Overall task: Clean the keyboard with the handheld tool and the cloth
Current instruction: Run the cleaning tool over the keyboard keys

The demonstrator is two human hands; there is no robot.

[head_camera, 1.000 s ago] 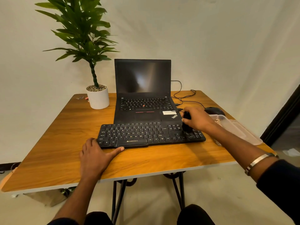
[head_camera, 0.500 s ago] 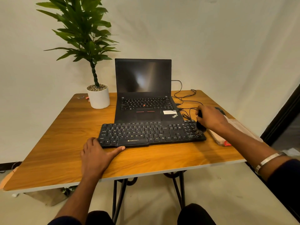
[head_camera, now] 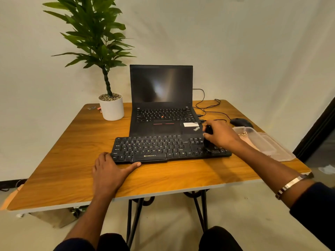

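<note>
A black keyboard (head_camera: 159, 148) lies on the wooden table (head_camera: 72, 160) in front of an open laptop (head_camera: 161, 105). My right hand (head_camera: 222, 135) grips a small black handheld tool (head_camera: 208, 140), which stands upright on the keys at the keyboard's right end. My left hand (head_camera: 108, 171) rests flat on the table against the keyboard's near-left corner, thumb along its front edge. A pinkish cloth (head_camera: 248, 140) lies at the right, partly under a clear container.
A clear plastic container (head_camera: 268, 144) sits at the table's right edge, with a black mouse (head_camera: 240, 122) and cables (head_camera: 208, 107) behind it. A potted plant (head_camera: 110, 107) stands at the back left. The table's front edge is close to my knees.
My right hand swept the tool right, off toward the keyboard's right end, then came back left onto the number-pad keys. My left hand stayed still.
</note>
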